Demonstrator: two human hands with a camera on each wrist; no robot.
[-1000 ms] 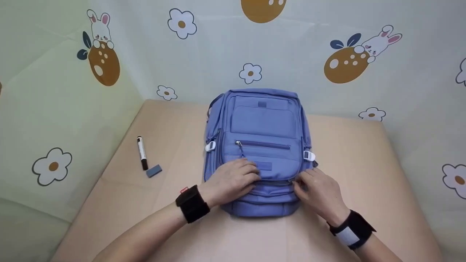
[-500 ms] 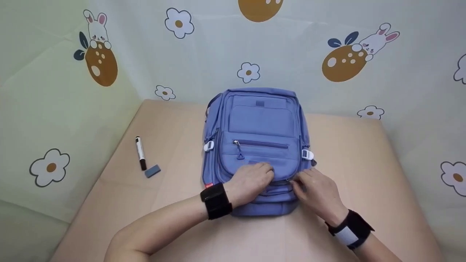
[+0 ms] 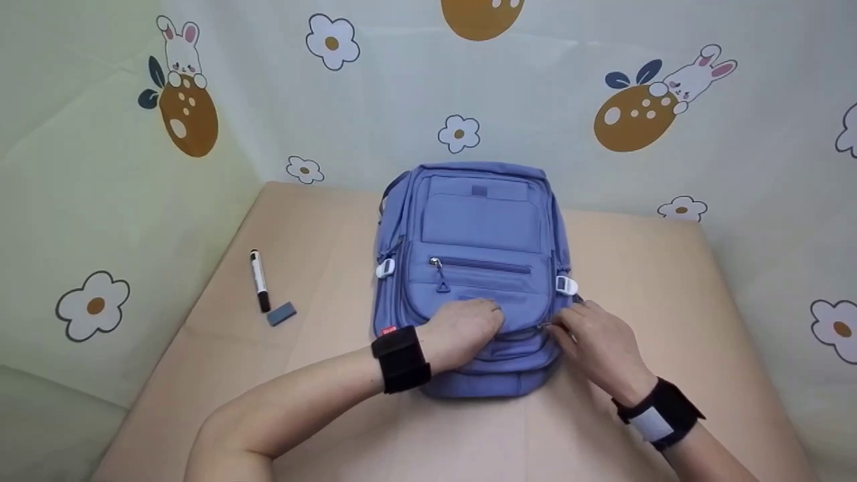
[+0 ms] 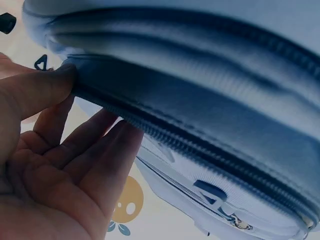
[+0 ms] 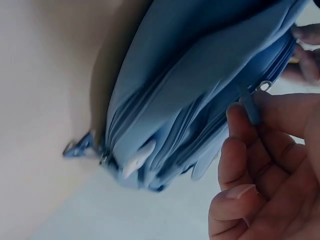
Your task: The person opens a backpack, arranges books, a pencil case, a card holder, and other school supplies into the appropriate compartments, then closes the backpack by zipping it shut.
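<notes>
A blue-purple backpack (image 3: 482, 224) lies front side up on the table. My left hand (image 3: 462, 331) is on its lower front; the left wrist view has the thumb and fingers pinching the zipper's edge (image 4: 165, 135). At the pocket's lower right corner, my right hand (image 3: 596, 335) pinches a zipper pull (image 5: 249, 105) between thumb and index finger. The metal slider (image 5: 264, 86) shows just beyond those fingertips. Part of the pocket's zipper line is hidden behind the left hand in the head view.
A whiteboard marker (image 3: 260, 280) and a small grey-blue eraser (image 3: 282, 313) lie left of the backpack on the beige tabletop (image 3: 321, 234). White buckles (image 3: 566, 286) sit on the bag's sides. A printed curtain (image 3: 535, 87) stands behind the table.
My left hand has moved right along the pocket's lower edge, uncovering the upper zipper's triangular pull. My right hand has shifted slightly right and up with the zipper pull.
</notes>
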